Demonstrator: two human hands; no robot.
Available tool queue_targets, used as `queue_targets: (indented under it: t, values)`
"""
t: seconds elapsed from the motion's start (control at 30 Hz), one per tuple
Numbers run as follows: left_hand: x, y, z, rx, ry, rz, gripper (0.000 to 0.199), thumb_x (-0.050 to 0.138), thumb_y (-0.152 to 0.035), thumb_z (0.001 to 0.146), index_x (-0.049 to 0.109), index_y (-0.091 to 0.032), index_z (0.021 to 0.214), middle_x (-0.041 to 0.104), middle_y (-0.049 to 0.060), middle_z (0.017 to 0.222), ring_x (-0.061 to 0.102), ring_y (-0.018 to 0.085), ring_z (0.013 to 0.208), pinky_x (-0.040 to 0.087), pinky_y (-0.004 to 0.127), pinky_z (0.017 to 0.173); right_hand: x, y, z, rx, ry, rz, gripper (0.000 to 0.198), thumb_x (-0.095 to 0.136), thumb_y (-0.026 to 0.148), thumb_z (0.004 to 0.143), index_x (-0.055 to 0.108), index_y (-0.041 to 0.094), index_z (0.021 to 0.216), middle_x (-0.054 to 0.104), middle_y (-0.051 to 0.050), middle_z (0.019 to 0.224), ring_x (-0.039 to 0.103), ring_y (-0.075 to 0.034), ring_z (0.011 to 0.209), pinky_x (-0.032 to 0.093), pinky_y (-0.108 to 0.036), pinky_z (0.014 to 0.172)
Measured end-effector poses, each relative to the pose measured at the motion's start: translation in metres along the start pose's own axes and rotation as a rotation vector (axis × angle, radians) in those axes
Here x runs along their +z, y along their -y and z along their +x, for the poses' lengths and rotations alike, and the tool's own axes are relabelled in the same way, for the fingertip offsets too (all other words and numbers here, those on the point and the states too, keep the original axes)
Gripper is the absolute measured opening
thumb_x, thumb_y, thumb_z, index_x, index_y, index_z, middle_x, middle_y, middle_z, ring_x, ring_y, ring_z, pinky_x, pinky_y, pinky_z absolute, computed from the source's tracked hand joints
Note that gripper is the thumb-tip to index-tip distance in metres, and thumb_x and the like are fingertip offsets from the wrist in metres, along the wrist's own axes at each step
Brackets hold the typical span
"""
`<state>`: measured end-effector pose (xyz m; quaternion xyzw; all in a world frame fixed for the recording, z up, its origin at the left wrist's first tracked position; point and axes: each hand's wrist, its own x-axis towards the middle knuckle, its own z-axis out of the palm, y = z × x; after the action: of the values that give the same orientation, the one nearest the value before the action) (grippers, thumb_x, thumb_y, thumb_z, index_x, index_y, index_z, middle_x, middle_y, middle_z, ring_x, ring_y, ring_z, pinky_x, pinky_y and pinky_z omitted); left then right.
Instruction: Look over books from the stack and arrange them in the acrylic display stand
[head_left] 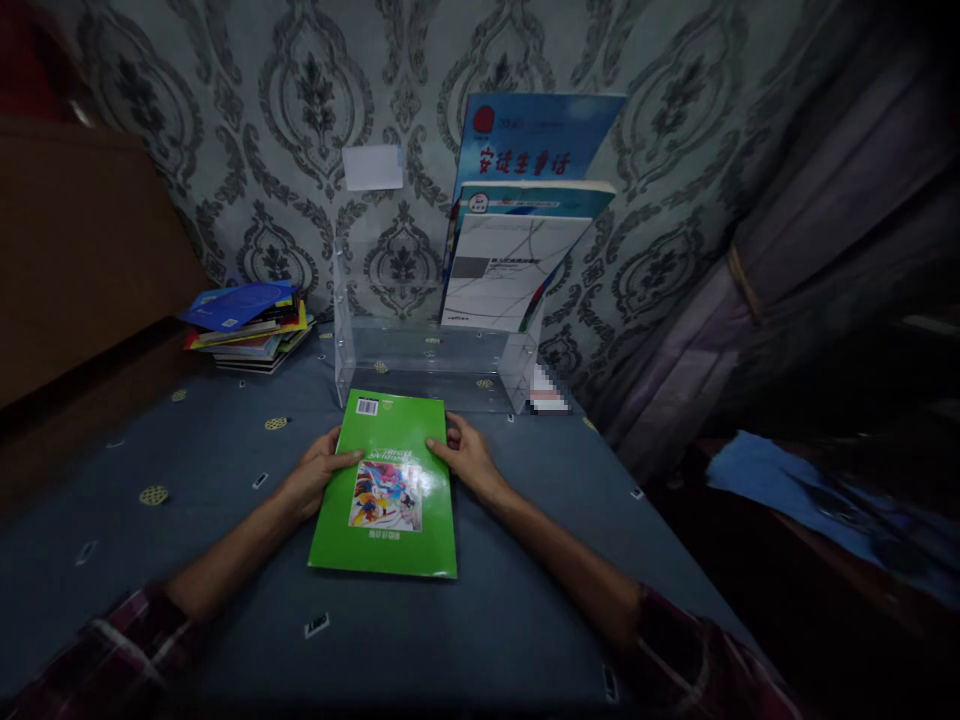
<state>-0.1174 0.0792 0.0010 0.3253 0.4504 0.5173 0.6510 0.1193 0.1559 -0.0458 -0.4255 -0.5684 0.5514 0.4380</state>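
Note:
A green book [427, 500] with a colourful picture and a barcode on its cover is held upside down between both hands, above the cloth-covered table. My left hand [319, 472] grips its left edge, thumb on the cover and fingers behind. On the opposite edge, my right hand [470, 458] pinches it the same way. Just beyond the book stands a clear plastic rack [427, 345] with several tiers. Toward its right side, a white-and-teal book [517, 265] leans in front of a taller blue book [540, 130].
A pile of books [251, 325] lies at the back left, beside a brown panel [90, 260]. A white card [373, 167] shows above the rack's left side. Patterned wallpaper backs the table [202, 530]; a tied curtain [697, 320] and blue cloth [787, 490] are to the right.

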Motion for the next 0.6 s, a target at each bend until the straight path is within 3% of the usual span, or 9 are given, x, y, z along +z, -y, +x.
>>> queue_targets:
  t: [0.4,0.5,0.6]
  values:
    - [0.0041,-0.0026,-0.0018,-0.013,-0.002,-0.004,0.075,0.09,-0.014,0.054,0.054,-0.013,0.12,0.075,0.011,0.096,0.074,0.026,0.072,0.063,0.036,0.071,0.0006,0.0016,-0.0002,-0.018,0.034,0.052,0.062,0.08,0.039,0.066,0.056,0.019,0.12,0.076,-0.009,0.109,0.073,-0.027,0.099,0.059,-0.044,0.088]
    - [0.0026,-0.0007,-0.0009,-0.019,-0.003,-0.013,0.077,0.089,-0.013,0.055,0.053,-0.013,0.123,0.075,0.011,0.095,0.074,0.028,0.074,0.062,0.037,0.072,-0.0004,0.0043,-0.0013,-0.007,0.036,0.083,0.061,0.081,0.039,0.064,0.058,0.02,0.117,0.076,-0.007,0.102,0.073,-0.023,0.088,0.059,-0.035,0.073]
    - [0.0003,0.0026,0.0015,-0.03,0.003,-0.029,0.073,0.088,-0.015,0.058,0.054,-0.014,0.122,0.075,0.011,0.094,0.074,0.028,0.075,0.062,0.037,0.072,-0.0041,0.0091,-0.0022,0.043,0.085,0.091,0.062,0.083,0.041,0.064,0.061,0.018,0.117,0.075,-0.005,0.091,0.067,-0.017,0.065,0.046,-0.023,0.048]
